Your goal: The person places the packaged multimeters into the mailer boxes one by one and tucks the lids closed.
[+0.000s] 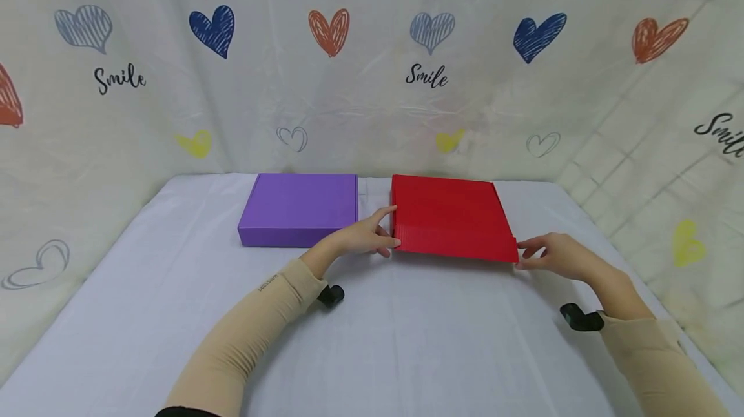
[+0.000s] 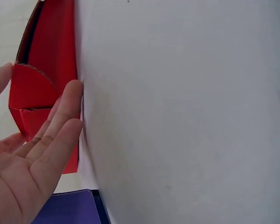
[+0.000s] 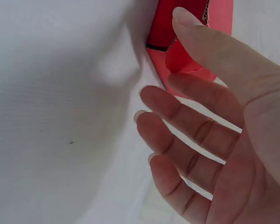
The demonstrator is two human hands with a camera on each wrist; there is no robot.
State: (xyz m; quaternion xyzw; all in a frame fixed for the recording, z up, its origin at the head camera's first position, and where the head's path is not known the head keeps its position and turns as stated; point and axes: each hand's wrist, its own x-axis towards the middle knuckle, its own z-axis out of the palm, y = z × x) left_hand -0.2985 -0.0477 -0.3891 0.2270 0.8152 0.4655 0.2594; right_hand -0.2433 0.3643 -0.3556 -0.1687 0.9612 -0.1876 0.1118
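Observation:
A red cardboard box [image 1: 447, 210] lies at the far side of the table, its lid slightly raised along the front edge. In the left wrist view, the box's open front shows a red inside wall [image 2: 53, 46] and a rounded side flap [image 2: 32, 86]. My left hand [image 1: 363, 234] is at the box's left side, fingers extended along it and thumb by the lid's front corner. At the right front corner, my right hand [image 1: 555, 255] has its fingers spread and slightly bent, thumb tip overlapping the opening in the right wrist view.
To the left of the red box lies a closed purple box [image 1: 302, 204], just behind my left wrist. Both rest on a white-covered table [image 1: 407, 352]. A pale curtain [image 1: 372, 101] printed with hearts hangs behind the table's far edge.

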